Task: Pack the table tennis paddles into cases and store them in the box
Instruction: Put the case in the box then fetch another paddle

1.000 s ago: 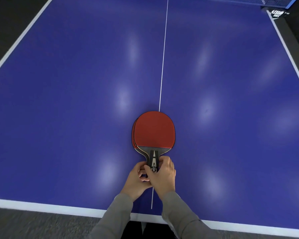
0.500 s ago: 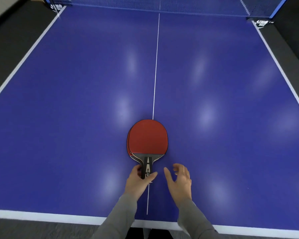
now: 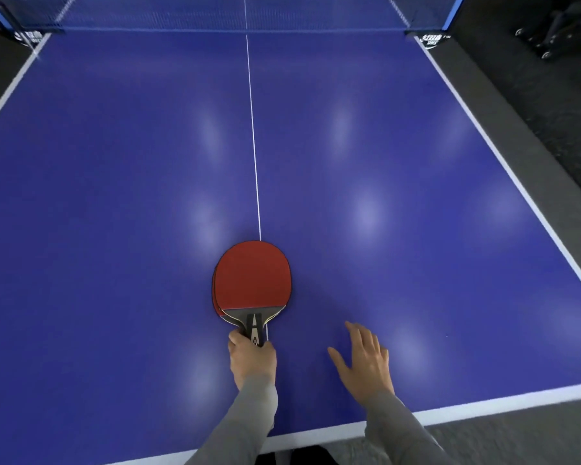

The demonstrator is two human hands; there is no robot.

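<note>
Two red table tennis paddles (image 3: 252,276) lie stacked on the blue table (image 3: 383,146), over its white centre line; the lower one shows only as a red rim at the left. My left hand (image 3: 251,359) grips the black handle at the near end. My right hand (image 3: 366,360) hovers apart to the right of the handle, fingers spread and straight, holding nothing. No case or box is in view.
The net (image 3: 215,11) spans the far end of the table, with posts at both corners. Dark floor runs along both sides, and wheeled chair bases (image 3: 550,35) stand at the far right. The table's white near edge (image 3: 450,409) lies just below my wrists.
My right hand has let go of the handle and moved away to the right, opening its fingers. My left hand has kept hold of the handle. The view has tilted up, showing the net.
</note>
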